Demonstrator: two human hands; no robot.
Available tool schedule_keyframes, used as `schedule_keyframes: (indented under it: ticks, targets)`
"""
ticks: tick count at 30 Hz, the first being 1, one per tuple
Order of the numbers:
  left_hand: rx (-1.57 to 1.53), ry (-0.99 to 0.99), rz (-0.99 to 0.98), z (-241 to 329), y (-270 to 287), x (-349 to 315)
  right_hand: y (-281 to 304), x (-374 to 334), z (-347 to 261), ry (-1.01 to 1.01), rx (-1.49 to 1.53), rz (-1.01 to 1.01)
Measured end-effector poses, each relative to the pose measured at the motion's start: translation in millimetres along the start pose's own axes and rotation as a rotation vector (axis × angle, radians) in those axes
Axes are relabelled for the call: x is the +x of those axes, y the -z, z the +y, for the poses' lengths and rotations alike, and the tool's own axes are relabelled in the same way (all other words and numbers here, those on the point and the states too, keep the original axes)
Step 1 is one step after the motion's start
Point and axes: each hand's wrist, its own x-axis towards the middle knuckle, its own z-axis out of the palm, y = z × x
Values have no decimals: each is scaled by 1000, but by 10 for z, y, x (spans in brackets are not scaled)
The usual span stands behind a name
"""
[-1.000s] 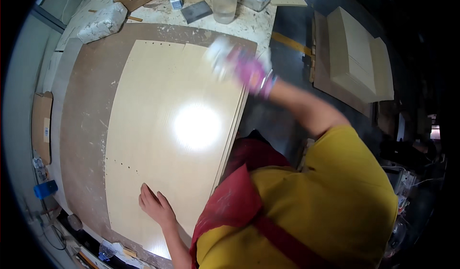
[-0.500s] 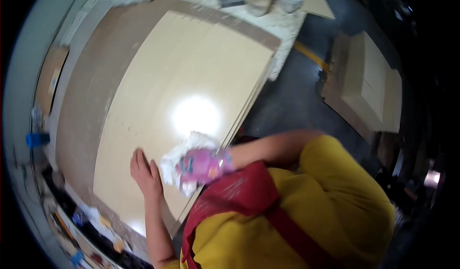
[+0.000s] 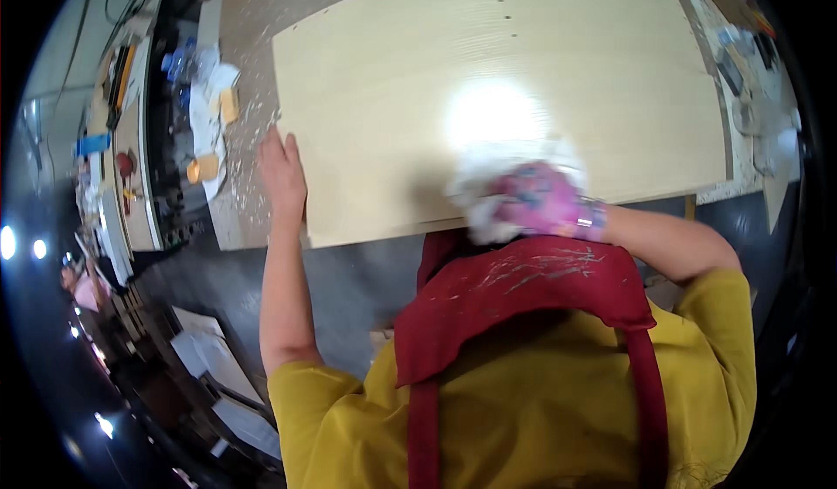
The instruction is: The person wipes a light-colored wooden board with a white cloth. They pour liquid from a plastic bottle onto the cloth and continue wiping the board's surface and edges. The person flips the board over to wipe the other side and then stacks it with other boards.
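Note:
A large pale wooden panel [image 3: 375,97] lies flat on the bench, with a bright light reflection and a few small dark marks near its far edge. My right hand [image 3: 540,200], in a pink patterned glove, is closed on a bunched white cloth [image 3: 514,159] and presses it on the panel near its front edge. The glove is slightly blurred. My left hand [image 3: 282,179] is bare and rests at the panel's left edge, fingers stretched out and thumb a little apart, holding nothing.
The brown bench top [image 3: 244,79] is flecked with white. To the left lie a white cloth [image 3: 206,114], yellow sponge-like blocks [image 3: 202,169] and a blue-capped bottle [image 3: 179,64]. A clear plastic bag [image 3: 767,123] sits at the right. Another person [image 3: 90,287] is far left.
My view has turned, so the panel now lies crosswise ahead of me. My left hand has gone from the panel's surface to its left edge; the cloth is now farther from that hand.

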Motion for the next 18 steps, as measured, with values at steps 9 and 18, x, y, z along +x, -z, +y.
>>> schedule_keyframes:
  ticks: [9, 18]
  targets:
    - [-661, 255, 109, -355, 412, -538, -49, 1546, -292, 469, 199, 130]
    - [-266, 94, 211, -197, 127, -1055, -434, 2474, -335, 494, -41, 239]
